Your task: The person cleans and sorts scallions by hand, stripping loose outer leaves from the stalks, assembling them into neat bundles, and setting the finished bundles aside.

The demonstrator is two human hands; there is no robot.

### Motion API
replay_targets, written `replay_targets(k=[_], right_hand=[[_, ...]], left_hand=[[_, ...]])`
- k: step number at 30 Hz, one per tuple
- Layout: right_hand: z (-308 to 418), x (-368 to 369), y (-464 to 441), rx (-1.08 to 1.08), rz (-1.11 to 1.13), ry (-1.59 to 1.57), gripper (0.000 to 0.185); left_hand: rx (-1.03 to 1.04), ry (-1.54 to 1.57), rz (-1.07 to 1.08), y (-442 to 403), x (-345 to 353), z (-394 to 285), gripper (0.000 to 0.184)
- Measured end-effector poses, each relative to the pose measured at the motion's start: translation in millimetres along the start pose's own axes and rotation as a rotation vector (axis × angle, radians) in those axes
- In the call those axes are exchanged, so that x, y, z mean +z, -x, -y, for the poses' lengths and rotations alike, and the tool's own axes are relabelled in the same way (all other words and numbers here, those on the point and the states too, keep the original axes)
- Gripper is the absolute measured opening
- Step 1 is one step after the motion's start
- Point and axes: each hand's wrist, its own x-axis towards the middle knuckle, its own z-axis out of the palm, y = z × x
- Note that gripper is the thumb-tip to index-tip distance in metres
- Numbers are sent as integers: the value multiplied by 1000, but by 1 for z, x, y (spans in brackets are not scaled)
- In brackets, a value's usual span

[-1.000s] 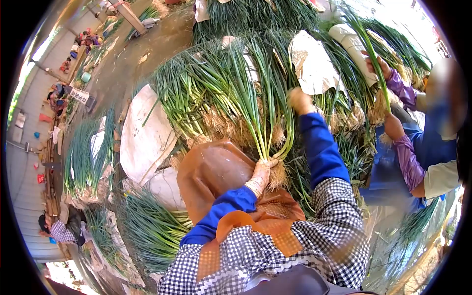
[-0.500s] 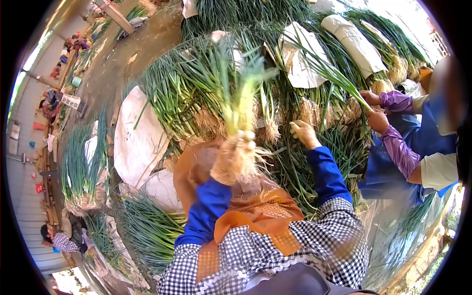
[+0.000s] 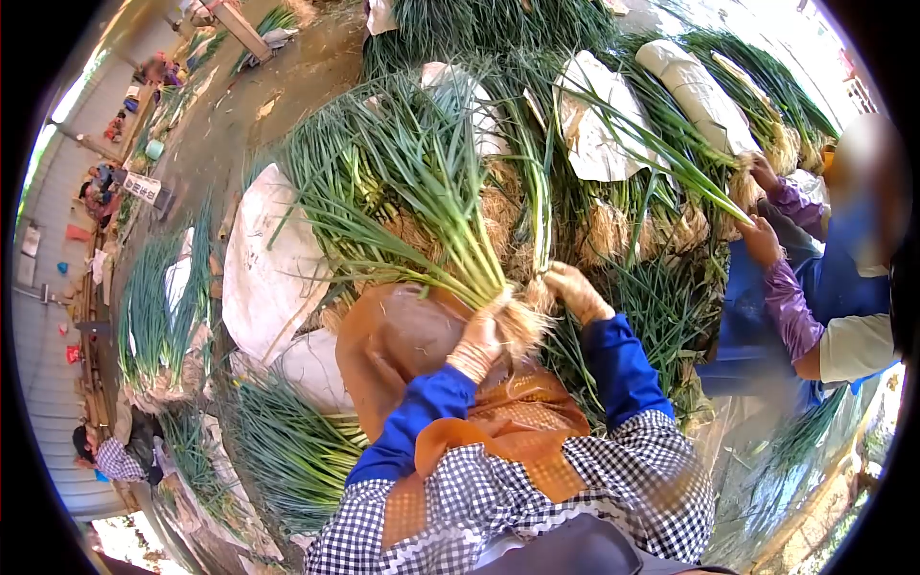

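Note:
My left hand is wrapped around a bunch of green onions just above its roots. The bunch leans up and to the left over my orange apron, its pale roots hanging to the right of my fist. Close beside those roots, my right hand is closed at the root end of a few thin green onion stalks that point away from me. Its fingertips are partly hidden among the roots. Piled green onions lie just beyond both hands.
Loose green leaves lie to the right. White sacks rest among the heaps. A co-worker in purple sleeves holds long green onions at the right. More bundles lie at the left, with people beyond.
My left hand has come down slightly and right, the bunch now tilted left rather than upright. My right hand has moved left and lower, from open space to the thin stalks.

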Motion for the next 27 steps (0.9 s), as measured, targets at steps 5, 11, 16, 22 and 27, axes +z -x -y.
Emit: replay_targets(k=[5,11,16,22,27], right_hand=[[-47,-20,-14,-347,-334,1235,26],[-12,-10,-77,33,-385,938,53],[-51,-15,-83,-132,-394,148,32],[-34,-14,-53,-345,-929,954,32],[24,6,-86,216,-362,1410,47]], left_hand=[[-30,-181,-19,-8,-5,35,20],[127,-322,-132,-15,-14,43,25],[143,-230,-167,-15,-12,39,27],[306,-397,-127,-17,-13,44,30],[336,-595,-203,-23,-23,48,33]])
